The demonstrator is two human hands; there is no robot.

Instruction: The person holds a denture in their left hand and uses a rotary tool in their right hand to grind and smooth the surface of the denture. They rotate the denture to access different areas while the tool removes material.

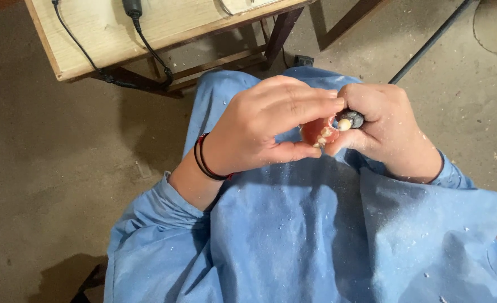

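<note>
Light blue gown filling lower frame, flecked with white dust, long sleeves bunched at forearms, red and black wristbands centre-left of frame

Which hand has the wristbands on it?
The left hand, pinching the pink denture, wears dark and red wristbands; the right hand has a bare wrist.

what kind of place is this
Probably a small dental laboratory workshop. The left hand holds a pink denture with teeth while the right hand holds a dark handpiece tool against it. White grinding dust flecks the blue gown; a wooden bench carries cables.
</note>
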